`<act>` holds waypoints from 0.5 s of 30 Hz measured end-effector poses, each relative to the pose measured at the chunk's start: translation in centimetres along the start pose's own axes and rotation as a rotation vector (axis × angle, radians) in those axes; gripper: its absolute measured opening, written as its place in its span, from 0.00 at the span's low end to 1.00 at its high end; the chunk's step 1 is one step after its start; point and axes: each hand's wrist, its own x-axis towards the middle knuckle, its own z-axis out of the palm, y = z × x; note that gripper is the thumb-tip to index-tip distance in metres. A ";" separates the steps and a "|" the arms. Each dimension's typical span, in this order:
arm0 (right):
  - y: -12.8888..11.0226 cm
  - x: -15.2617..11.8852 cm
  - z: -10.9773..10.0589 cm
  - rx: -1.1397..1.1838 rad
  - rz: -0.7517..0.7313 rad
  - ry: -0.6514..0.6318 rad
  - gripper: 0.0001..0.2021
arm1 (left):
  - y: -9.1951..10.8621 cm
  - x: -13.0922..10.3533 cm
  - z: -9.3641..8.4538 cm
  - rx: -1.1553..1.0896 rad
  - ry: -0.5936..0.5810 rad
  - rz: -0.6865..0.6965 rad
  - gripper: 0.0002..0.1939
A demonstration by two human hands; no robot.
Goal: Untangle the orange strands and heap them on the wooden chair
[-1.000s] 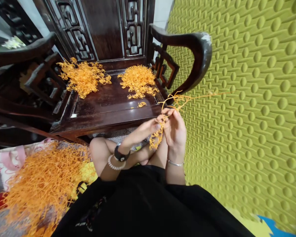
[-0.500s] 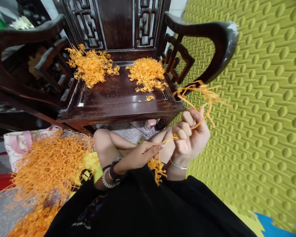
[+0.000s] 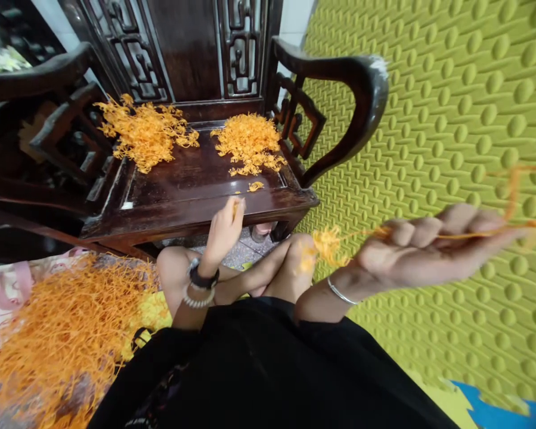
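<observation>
My left hand [image 3: 225, 232] is at the front edge of the dark wooden chair seat [image 3: 200, 161], fingers pinched together. A bit of orange shows between its fingertips, mostly hidden. Out to the right, my right hand [image 3: 428, 244] is closed round a thin orange strand, which runs across the palm and past the fingertips. From the wrist end of that strand hangs a blurred orange cluster [image 3: 327, 245]. Two heaps of curly orange pieces lie on the seat: a left heap [image 3: 149, 134] and a right heap [image 3: 250, 140]. One loose orange piece [image 3: 255, 186] lies nearer the front edge.
A large tangle of orange strands [image 3: 75, 328] spreads on the left, beside a white and pink bag [image 3: 11, 289]. The chair's curved armrest [image 3: 366, 101] stands before a yellow-green bumpy mat [image 3: 451, 119]. A pinkish object [image 3: 262, 229] sits under the seat.
My hands have parted. The left went forward to the seat edge; the right swung out to the right with the strand. The camera view has shifted slightly.
</observation>
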 end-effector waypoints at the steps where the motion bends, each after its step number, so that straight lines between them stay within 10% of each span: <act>1: 0.5 -0.1 -0.5 0.005 -0.113 -0.012 0.37 | -0.3 2.3 0.9 0.090 0.025 -0.012 0.12; 5: 1.4 -0.1 -2.5 -0.122 -0.179 -0.050 0.23 | -0.7 8.2 4.0 0.317 0.009 -0.047 0.32; 10: 2.1 0.3 -3.8 -0.183 -0.036 -0.254 0.20 | 2.1 5.5 4.6 -0.054 0.271 0.342 0.34; 12: 2.9 0.3 -3.5 -0.212 0.129 -0.293 0.23 | 3.9 2.6 4.3 -0.400 -0.107 0.492 0.35; 15: 3.6 0.0 -2.7 -0.224 0.276 -0.336 0.25 | 5.9 -1.4 3.5 -0.545 -0.622 0.332 0.29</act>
